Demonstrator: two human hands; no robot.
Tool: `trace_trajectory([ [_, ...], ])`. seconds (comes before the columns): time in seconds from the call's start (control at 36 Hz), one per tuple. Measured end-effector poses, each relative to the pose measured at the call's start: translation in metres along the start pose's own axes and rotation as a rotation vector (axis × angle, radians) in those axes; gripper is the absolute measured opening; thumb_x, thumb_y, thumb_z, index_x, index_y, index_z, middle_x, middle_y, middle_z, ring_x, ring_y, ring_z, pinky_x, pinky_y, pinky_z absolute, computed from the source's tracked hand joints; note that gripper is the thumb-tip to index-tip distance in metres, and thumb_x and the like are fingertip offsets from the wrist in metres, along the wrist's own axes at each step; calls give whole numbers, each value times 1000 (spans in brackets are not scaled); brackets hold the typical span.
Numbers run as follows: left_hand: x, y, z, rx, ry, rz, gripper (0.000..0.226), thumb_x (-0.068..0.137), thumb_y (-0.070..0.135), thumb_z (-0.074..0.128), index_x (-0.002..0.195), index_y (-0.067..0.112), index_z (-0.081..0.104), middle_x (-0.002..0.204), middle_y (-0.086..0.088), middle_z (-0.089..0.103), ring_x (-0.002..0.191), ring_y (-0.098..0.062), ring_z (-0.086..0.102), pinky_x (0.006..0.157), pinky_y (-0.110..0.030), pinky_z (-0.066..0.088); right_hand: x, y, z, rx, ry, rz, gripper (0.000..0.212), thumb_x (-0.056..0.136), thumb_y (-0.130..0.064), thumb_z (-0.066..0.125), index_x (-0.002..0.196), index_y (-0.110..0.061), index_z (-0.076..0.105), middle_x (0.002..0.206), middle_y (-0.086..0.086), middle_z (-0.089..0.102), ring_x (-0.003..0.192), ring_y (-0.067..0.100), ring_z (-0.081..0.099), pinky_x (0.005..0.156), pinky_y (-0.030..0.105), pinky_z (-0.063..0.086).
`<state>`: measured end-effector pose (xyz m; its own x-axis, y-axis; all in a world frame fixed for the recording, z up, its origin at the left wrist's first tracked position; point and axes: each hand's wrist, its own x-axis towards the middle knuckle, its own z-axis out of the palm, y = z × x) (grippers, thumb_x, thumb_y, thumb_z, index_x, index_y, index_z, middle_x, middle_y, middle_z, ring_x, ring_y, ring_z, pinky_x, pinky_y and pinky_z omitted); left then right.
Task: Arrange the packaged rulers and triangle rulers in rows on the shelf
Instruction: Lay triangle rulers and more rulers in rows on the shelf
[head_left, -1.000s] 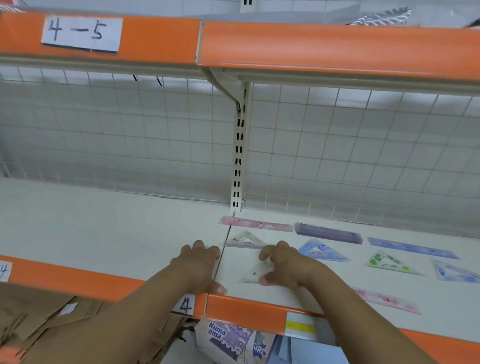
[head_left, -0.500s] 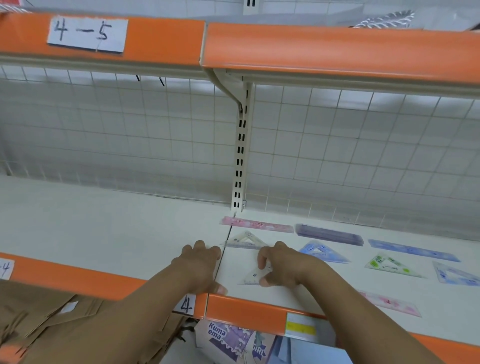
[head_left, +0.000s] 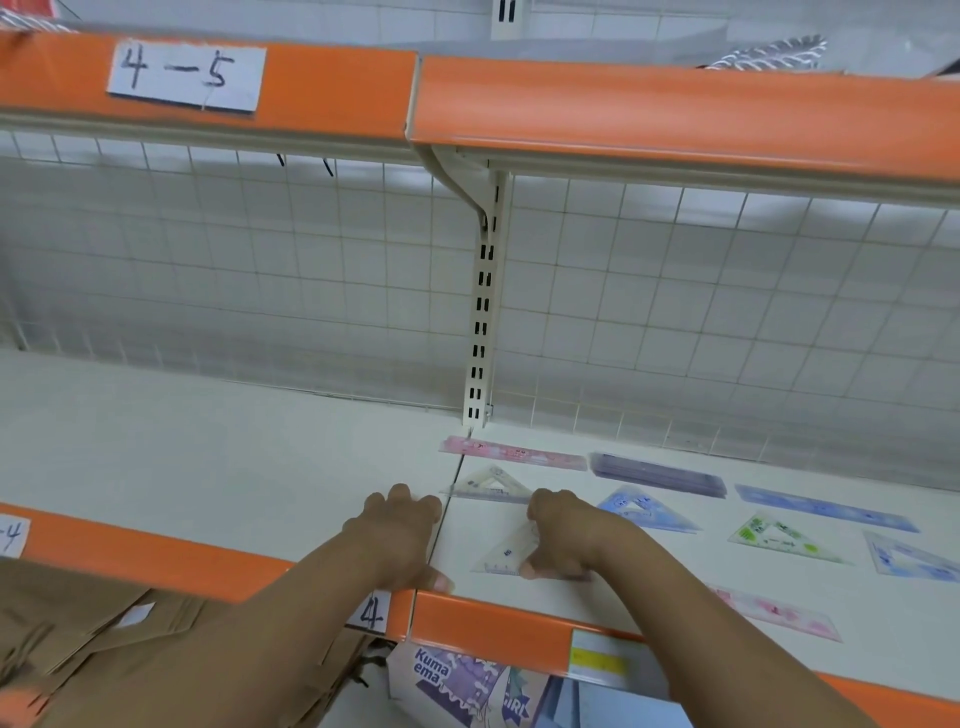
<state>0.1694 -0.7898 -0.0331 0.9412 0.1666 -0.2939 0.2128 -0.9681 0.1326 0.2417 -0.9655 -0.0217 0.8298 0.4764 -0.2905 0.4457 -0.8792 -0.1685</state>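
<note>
The right hand (head_left: 569, 535) reaches onto the white shelf (head_left: 208, 457) and grasps a clear triangle ruler (head_left: 505, 557) lying near the front edge. Its thumb presses at the ruler's lower edge and its fingers (head_left: 543, 506) curl down over the far corner. The left hand (head_left: 400, 535) rests palm-down on the shelf just left of the seam between two shelf boards, well clear of the ruler. Its fingers are loosely bent and released, holding nothing. Directly behind the gripped ruler lies a pale triangle ruler (head_left: 491, 486), and behind that a pink ruler (head_left: 511, 453) heads the back row. To its right in that row come a purple ruler (head_left: 657, 475) and then a blue ruler (head_left: 826, 508). The middle row continues rightward with a blue triangle ruler (head_left: 644, 512) just beside the right wrist, a green triangle ruler (head_left: 779, 538), and a light-blue triangle ruler (head_left: 914, 561) at the picture's edge. A pink triangle ruler (head_left: 774, 613) lies alone nearer the front, right of the right forearm. An orange edge strip (head_left: 493, 629) runs along the shelf front. The shelf above carries a paper label (head_left: 187, 78) reading "4-5". A wire grid (head_left: 260, 286) backs the shelf, split by a slotted upright (head_left: 483, 322). Below the shelf are brown paper bags (head_left: 104, 634) and a printed box (head_left: 457, 680).
</note>
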Motion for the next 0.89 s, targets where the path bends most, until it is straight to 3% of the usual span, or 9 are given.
trace_trajectory([
  [0.17,0,1,-1,4,-6,-8,79,79,53,69,142,26,29,138,-6,31,131,-27,29,106,-41,38,-6,0,2,114,60,-57,63,81,-25,71,131,-13,34,126,9,40,110,24,50,78,26,40],
  [0.25,0,1,-1,-2,-9,-11,78,79,52,69,142,26,30,138,-5,32,131,-27,29,106,-41,38,-5,0,7,150,93,-91,52,87,-17,62,129,-13,33,125,11,46,102,22,48,80,26,38],
  [0.31,-1,2,-2,-3,-11,-11,77,79,51,70,141,25,31,137,-5,32,131,-26,29,106,-42,38,-5,1,10,150,98,-110,51,90,-14,54,134,-14,29,128,12,45,109,25,49,86,28,39],
  [0.42,-2,2,-3,-7,-9,-6,77,79,51,70,141,25,31,137,-6,32,131,-27,29,106,-42,37,-6,0,14,80,97,-130,63,96,-20,46,149,-14,11,134,14,32,122,29,44,100,36,39],
  [0.67,-3,2,-3,-3,-4,2,77,79,51,70,141,25,31,138,-6,32,131,-27,29,106,-42,38,-6,1,10,48,45,-159,79,94,-39,53,150,-8,8,136,9,27,123,23,43,102,31,38],
  [0.75,-2,1,-3,-3,-3,0,77,79,51,70,141,25,32,138,-6,32,130,-27,30,105,-42,38,-5,1,9,6,66,-158,76,93,-39,53,149,-7,14,134,10,30,120,25,45,98,31,40],
  [0.89,-2,2,-3,6,-8,-3,77,79,51,70,140,24,33,139,-6,32,130,-27,31,104,-42,39,-2,-3,6,-175,147,-219,54,92,-35,55,135,-6,39,124,13,44,111,28,51,89,34,43],
])
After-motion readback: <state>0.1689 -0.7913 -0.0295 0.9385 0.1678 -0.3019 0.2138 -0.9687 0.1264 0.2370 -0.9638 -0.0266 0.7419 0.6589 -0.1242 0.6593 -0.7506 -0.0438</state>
